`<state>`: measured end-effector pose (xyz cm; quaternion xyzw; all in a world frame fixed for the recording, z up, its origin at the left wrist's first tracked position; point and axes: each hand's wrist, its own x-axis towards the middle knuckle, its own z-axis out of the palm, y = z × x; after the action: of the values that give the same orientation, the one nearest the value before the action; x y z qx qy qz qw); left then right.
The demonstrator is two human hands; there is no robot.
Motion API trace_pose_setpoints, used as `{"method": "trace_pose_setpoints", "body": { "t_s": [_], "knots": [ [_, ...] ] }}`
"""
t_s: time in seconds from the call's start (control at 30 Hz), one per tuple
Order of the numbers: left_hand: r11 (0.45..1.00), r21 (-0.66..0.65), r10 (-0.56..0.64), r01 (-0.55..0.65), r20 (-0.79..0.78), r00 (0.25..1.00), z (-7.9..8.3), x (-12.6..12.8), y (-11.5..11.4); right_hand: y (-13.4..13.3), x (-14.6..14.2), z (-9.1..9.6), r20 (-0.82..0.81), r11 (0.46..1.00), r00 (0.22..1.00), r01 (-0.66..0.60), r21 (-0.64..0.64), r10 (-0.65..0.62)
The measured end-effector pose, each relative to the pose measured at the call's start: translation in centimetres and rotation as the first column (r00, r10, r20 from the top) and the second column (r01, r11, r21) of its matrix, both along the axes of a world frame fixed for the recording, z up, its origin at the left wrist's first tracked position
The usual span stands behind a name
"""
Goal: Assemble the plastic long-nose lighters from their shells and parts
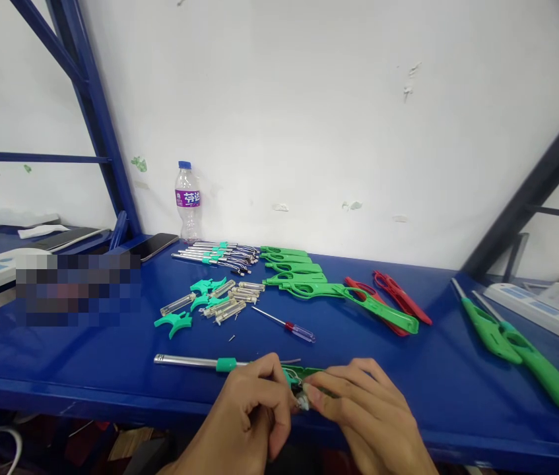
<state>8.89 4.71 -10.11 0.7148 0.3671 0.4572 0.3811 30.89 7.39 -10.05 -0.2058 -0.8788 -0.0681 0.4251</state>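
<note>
At the table's front edge, my left hand [259, 399] and my right hand [365, 409] are both closed around a partly assembled long-nosed gas lighter [185, 361]. Its silver tube points left and has a teal collar. Thin wires and part of a green shell show between my fingers, beside a small pale part [302, 400] at my fingertips. My hands hide most of the lighter's body. Beyond them lies a screwdriver [300, 331] with a clear handle. Left of it are clear fuel tanks [224, 309] and teal triggers [174, 322].
Metal tubes with wires [210, 254] lie at the back, beside green shell halves [294, 269]. Red shells [402, 297] sit farther right, then two green lighters [531, 359]. A bottle [189, 204] and a phone [158, 246] stand near the wall. Blue posts [96, 119] frame the table.
</note>
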Motion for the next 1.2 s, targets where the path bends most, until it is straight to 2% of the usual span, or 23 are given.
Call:
{"method": "trace_pose_setpoints", "body": {
  "t_s": [0.07,0.17,0.3,0.4,0.5,0.6,0.77,0.9,1.0,1.2],
  "knots": [
    [1.0,0.014,-0.018,0.018,-0.014,1.0,0.6,0.0,0.0,0.1,0.4,-0.1,-0.065,0.995,0.997,-0.043,-0.085,0.038],
    [0.999,0.048,-0.002,0.004,-0.057,0.998,1.9,-0.4,0.2,0.1,0.6,-0.5,-0.109,0.978,0.994,-0.02,-0.207,-0.002],
    [0.988,0.113,0.119,-0.107,-0.108,0.987,3.3,-1.9,0.8,0.0,0.4,-0.9,-0.102,0.973,0.993,0.03,-0.23,-0.055],
    [0.954,0.217,0.254,-0.205,-0.228,0.94,3.7,-3.6,1.5,0.1,0.3,-1.3,-0.107,0.95,0.984,0.108,-0.291,-0.145],
    [0.929,0.288,0.339,-0.235,-0.397,0.853,3.6,-4.6,1.9,0.1,0.5,-1.9,-0.056,0.912,0.967,0.215,-0.349,-0.249],
    [0.916,0.359,0.344,-0.177,-0.483,0.805,3.2,-4.5,1.9,0.1,0.5,-2.1,-0.009,0.872,0.945,0.299,-0.387,-0.328],
    [0.918,0.394,0.274,-0.039,-0.562,0.78,2.2,-3.2,1.7,-0.2,-0.1,-1.3,0.058,0.852,0.95,0.302,-0.427,-0.308],
    [0.898,0.44,0.314,-0.011,-0.622,0.718,1.7,-2.7,1.6,-0.2,-0.4,-1.2,0.063,0.855,0.955,0.288,-0.431,-0.289],
    [0.891,0.455,0.324,-0.012,-0.617,0.717,1.6,-2.7,1.4,-0.1,-0.4,-1.2,0.079,0.852,0.957,0.284,-0.44,-0.278],
    [0.934,0.356,0.243,-0.023,-0.586,0.774,1.4,-2.7,1.5,-0.3,-0.5,-0.8,0.102,0.864,0.962,0.271,-0.424,-0.252]
  ]
}}
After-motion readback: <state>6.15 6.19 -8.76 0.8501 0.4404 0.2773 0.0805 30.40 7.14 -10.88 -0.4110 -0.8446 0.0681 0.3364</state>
